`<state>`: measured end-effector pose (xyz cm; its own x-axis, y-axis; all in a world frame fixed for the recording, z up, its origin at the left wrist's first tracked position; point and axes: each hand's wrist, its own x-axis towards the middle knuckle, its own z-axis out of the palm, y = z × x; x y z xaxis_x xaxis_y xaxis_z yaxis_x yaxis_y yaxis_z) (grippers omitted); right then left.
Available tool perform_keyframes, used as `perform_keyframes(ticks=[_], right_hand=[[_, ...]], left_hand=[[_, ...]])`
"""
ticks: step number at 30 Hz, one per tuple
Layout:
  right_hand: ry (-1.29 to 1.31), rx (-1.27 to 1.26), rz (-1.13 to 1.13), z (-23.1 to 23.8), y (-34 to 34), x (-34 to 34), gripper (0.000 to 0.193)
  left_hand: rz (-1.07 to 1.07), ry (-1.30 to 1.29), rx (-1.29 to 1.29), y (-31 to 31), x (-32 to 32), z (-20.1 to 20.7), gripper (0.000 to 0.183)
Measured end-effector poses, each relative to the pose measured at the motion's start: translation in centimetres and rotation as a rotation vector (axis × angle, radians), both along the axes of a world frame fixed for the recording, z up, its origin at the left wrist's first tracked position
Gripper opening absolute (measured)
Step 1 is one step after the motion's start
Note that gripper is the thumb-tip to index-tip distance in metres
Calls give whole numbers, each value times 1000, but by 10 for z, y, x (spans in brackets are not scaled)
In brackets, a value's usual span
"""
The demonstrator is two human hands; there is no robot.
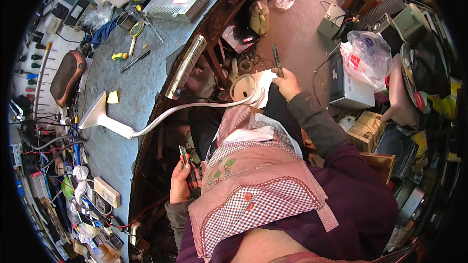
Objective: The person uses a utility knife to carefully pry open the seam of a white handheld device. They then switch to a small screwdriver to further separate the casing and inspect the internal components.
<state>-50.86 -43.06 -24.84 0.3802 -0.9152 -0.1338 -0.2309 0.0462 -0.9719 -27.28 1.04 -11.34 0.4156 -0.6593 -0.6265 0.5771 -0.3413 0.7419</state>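
Observation:
A white gooseneck lamp lies between the workbench and my lap. Its cone-shaped head (100, 116) rests on the bench, and its bent neck (187, 105) runs to a round-recessed white base (243, 89) between my knees. My right hand (287, 84) is closed round a slim grey metal tool (277, 58), pointing away from me beside the base. I cannot tell its exact kind. My left hand (180, 185) grips a red-and-black-handled tool (184, 157) low beside the bench edge; its working end is hard to make out. A checked apron (263, 199) covers my lap.
On the bench (109, 153) lie a metal power supply box (176, 5), a magnifying glass (136, 31), a pen (135, 61), a yellow note (113, 97) and a brown speaker-like case (68, 78). Cables and a power strip (106, 191) crowd its left. Boxes and a plastic bag (368, 58) stand right.

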Motion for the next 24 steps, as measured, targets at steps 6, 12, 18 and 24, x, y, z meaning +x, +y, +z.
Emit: perform_keyframes(ticks=[6,12,18,24], right_hand=[[-20,-334,77,17,14,0,40],[-130,-663,73,65,21,17,38],[349,-240,-113,35,-169,53,26],[169,-353,103,71,-109,78,32]], left_hand=[[44,-43,-13,-1,-4,0,21],[89,-36,-19,7,-2,-8,18],[106,-50,-40,-3,3,-4,18],[298,-59,-74,43,-13,-20,19]])
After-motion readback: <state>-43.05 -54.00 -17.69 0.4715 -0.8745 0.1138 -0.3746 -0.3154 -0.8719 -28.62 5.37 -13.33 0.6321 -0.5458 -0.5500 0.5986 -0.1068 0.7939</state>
